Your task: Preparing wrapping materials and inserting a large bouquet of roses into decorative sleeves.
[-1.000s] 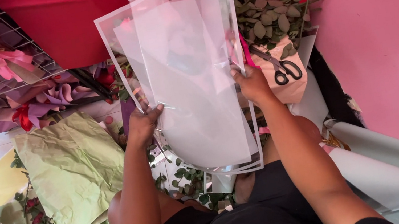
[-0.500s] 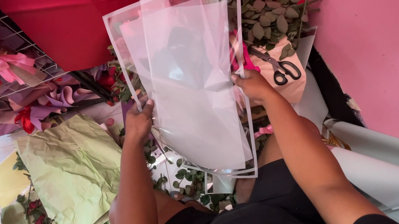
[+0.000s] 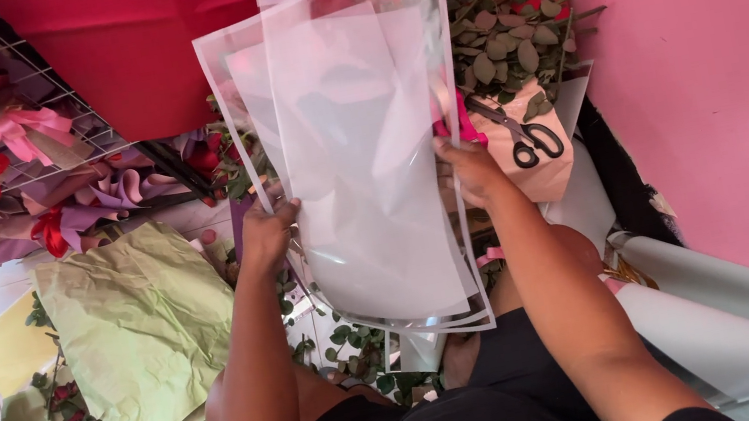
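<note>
Both hands pinch a fanned stack of frosted wrapping sheets (image 3: 361,157) upright by its side edges, left hand (image 3: 266,239) clamped on the left edge and right hand (image 3: 472,172) on the right, with black scissors (image 3: 515,128) just beyond the right grip and crumpled green paper (image 3: 146,330) below-left of the left grip.

Glossy translucent plastic sheets (image 3: 366,161); matt, crumpled green paper (image 3: 148,340); metal scissors (image 3: 518,130).
</note>
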